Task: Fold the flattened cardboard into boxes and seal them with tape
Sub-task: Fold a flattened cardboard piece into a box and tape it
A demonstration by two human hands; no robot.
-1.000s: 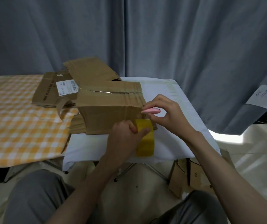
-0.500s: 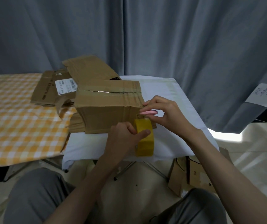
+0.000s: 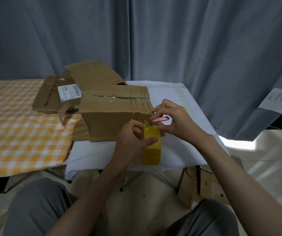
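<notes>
Tape runs along the top seam of the box [image 3: 114, 106] and down over its near right corner, where a clear strip stretches to the roll [image 3: 151, 145] in my left hand [image 3: 131, 142]. Since a second ago the roll has dropped a little lower and nearer me, and my right hand [image 3: 172, 120] has brought the pink cutter [image 3: 160, 119] right to the corner, so the strip looks taut and ready to sever (my judgement: this seam is all but done).

The box sits on the white desk [image 3: 179, 99], its long axis running left to right across my view, its taped seam following that axis and its short right end facing my right hand. The roll stands on edge, its hole pointing sideways.

My left fingers [image 3: 151, 139] are curled round the roll, thumb across its yellow face. My right fingers [image 3: 160, 106] pinch the cutter, its tip aimed left at the tape.

Behind the box lie flattened cardboard sheets [image 3: 92, 74], one bearing a white label [image 3: 69, 91], partly over the orange checked cloth [image 3: 17, 125]. More cardboard [image 3: 205, 184] leans on the floor by my right knee. Grey curtains [image 3: 154, 31] hang behind.
</notes>
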